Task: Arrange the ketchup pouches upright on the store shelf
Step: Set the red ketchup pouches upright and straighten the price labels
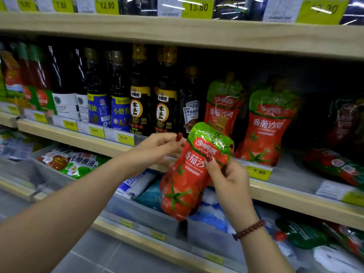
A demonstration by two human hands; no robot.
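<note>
Ketchup pouch (189,174), before shelf (295,200) front edge, pinched by right hand (230,180), fingers hidden behind; left hand (157,148) curled alongside, grip indiscernible.

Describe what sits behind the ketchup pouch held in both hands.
Behind the held pouch stand an upright ketchup pouch and a dark Heinz bottle, then the wooden shelf edge and blue-and-white packs below. The upright pouch's base is covered.

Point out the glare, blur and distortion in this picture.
Head view: glare streaks the top price tags; the held pouch is sharp, with shiny spots; the lying pouches at far right are dim and blurred; the upper shelf edge bows from the wide lens.
</note>
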